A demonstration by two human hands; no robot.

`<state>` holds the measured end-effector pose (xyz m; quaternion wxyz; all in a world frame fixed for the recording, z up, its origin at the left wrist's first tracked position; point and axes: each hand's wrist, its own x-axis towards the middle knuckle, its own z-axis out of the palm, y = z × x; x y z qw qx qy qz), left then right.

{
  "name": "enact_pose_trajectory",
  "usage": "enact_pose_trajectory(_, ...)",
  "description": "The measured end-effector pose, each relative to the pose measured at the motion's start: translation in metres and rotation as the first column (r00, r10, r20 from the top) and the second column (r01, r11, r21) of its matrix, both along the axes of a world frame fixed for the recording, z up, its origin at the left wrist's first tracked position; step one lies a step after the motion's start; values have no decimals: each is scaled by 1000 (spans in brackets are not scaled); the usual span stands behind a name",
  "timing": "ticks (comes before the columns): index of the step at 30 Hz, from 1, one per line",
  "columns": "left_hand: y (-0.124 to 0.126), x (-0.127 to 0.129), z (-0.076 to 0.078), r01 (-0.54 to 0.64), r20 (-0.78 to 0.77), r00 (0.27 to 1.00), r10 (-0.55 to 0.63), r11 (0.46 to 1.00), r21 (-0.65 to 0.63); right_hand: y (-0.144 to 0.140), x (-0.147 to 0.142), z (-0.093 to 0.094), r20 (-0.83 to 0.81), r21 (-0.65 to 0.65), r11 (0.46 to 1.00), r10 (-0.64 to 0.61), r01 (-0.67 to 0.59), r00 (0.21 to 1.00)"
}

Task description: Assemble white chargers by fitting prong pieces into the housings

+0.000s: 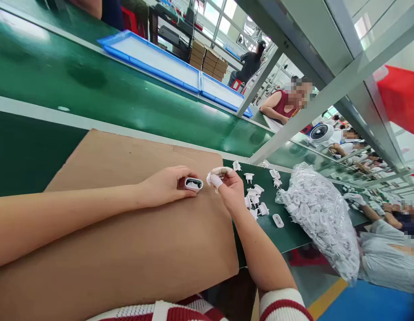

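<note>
While resting on the flat brown cardboard sheet [126, 232] over the green workbench [33, 151], lying across from the left, bare forearm first, then the left hand [165, 185], fingers curling narrow around a small white oval plastic shell [193, 183], open mouth facing the camera, pinching it at its rounded sides just above the cardboard. Looking light, stiff and smooth, likely slippery at the glossy curve; judging the flat long sides the surest place for a grip, thin rim probably the weak spot if squeezed hard. Moving right, hovering just beside the shell, the right hand [229, 189], thumb and forefinger wearing pale rubber finger cots [215, 180], tips closing on something small and white — too tiny to tell what. Further right, scattering over the green surface, loose white plastic plug parts [257, 200], pins sticking up, one flat oval cap [278, 220] lying apart. Beyond, slumping at the bench edge, a clear plastic bag crammed with white parts [319, 214]. Far side, other people sitting along the line.
</note>
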<state>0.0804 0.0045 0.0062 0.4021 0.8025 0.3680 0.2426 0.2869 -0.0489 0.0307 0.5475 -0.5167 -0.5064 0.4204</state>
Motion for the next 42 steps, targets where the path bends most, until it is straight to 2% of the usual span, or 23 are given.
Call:
enact_pose_trajectory(4,2,-2,-2,55,-8,998,-55,998,-22,-5,-3,1,298,241,970,-95,21,950)
enact_pose_trajectory(7,3,-2,-3,78,-1,997,-78,997,3,-9,-6,6,549,287,950,-60,-120,834)
enact_pose_trajectory(10,4,-2,-4,89,16,996,-90,996,9,-9,-11,6,700,282,926,-20,-250,714)
enact_pose_trajectory(12,4,-2,-5,88,30,996,-88,996,13,-7,-13,3,736,307,911,-42,-277,675)
enact_pose_trajectory(17,4,-1,-8,83,26,996,-84,996,40,-5,-15,-4,756,383,891,-151,-243,637)
enact_pose_trajectory(26,4,-1,-8,73,62,995,-74,997,24,-5,-19,9,872,299,902,-126,-312,473)
enact_pose_trajectory(28,4,-2,-8,77,69,995,-78,997,21,-2,-22,17,885,234,928,-80,-290,458)
enact_pose_trajectory(30,3,-2,-7,75,74,994,-77,997,20,1,-26,26,889,124,951,20,-282,458)
enact_pose_trajectory(32,3,-3,-5,69,71,995,-71,997,22,5,-29,35,889,45,954,96,-295,447)
enact_pose_trajectory(35,2,-2,-4,63,52,997,-65,998,26,10,-31,38,896,30,957,101,-288,431)
enact_pose_trajectory(36,2,-2,-3,59,48,997,-61,998,24,11,-31,37,882,23,962,108,-270,459)
enact_pose_trajectory(39,1,-1,-3,37,47,998,-37,999,3,12,-28,30,778,-32,976,158,-214,607)
enact_pose_trajectory(40,0,-1,-2,33,49,998,-33,999,-3,11,-27,28,764,-31,979,153,-202,627)
enact_pose_trajectory(42,-1,-1,-2,38,53,998,-38,999,4,8,-26,27,815,19,981,97,-194,571)
